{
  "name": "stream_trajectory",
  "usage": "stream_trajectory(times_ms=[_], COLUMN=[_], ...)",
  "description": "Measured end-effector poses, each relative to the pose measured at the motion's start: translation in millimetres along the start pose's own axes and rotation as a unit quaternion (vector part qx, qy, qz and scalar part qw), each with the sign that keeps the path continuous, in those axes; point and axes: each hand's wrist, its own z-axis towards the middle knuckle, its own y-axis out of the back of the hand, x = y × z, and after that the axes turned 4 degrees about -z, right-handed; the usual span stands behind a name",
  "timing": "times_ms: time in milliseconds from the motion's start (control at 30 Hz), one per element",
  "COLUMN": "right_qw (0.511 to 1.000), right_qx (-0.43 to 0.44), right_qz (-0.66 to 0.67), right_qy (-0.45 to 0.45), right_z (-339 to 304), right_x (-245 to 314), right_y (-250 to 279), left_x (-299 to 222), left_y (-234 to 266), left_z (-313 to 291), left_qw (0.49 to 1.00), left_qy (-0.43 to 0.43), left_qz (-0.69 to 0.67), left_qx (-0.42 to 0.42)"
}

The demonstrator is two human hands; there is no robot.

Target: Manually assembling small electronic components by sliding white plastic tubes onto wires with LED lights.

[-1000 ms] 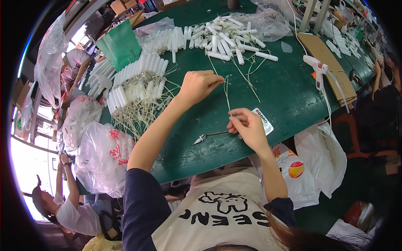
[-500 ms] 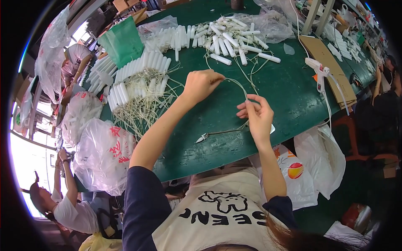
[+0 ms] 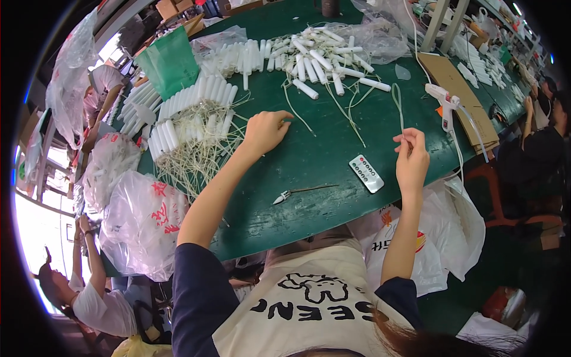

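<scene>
My right hand (image 3: 411, 156) pinches a thin pale wire (image 3: 399, 106), which rises from the fingertips in a narrow loop above the table. My left hand (image 3: 266, 134) hovers left of it with loosely curled fingers; nothing shows in them. Close to its fingertips another pale wire (image 3: 304, 122) trails from a heap of white candle-like tubes (image 3: 321, 58). Between my arms lies a small white flame-shaped bulb (image 3: 282, 197) with a dark twisted lead (image 3: 315, 188). A white remote control (image 3: 366, 174) with dark buttons rests on the table near my right hand.
Rows of white tubes (image 3: 199, 98) with tangled wires lie on the green table (image 3: 267, 220) at left, beside a green sheet (image 3: 169, 62). A white glue gun (image 3: 443, 100) with a cord and cardboard (image 3: 458, 83) are at right. Plastic bags (image 3: 140, 223) hang at the edge. Other people work nearby.
My right hand has moved right and raised the wire as a loop, uncovering the remote control. My left hand has let go of that wire and moved left and down.
</scene>
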Motion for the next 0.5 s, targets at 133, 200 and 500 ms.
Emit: stream_trajectory(times_ms=[133, 200, 500], right_qw=[0.978, 0.972, 0.937], right_qx=[-0.037, -0.040, -0.105], right_qz=[-0.197, -0.229, -0.331], right_qy=[0.058, 0.036, 0.028], right_z=[15, 25, 13], right_x=[-22, -44, -75], right_y=[12, 16, 28], left_x=[-1, -3, -6], left_y=[-1, -3, -2], left_z=[-3, -2, -2], left_qw=[1.000, 1.000, 0.999], left_qy=[0.004, -0.009, -0.009], left_qz=[-0.009, -0.005, -0.019], left_qx=[0.018, 0.019, 0.032])
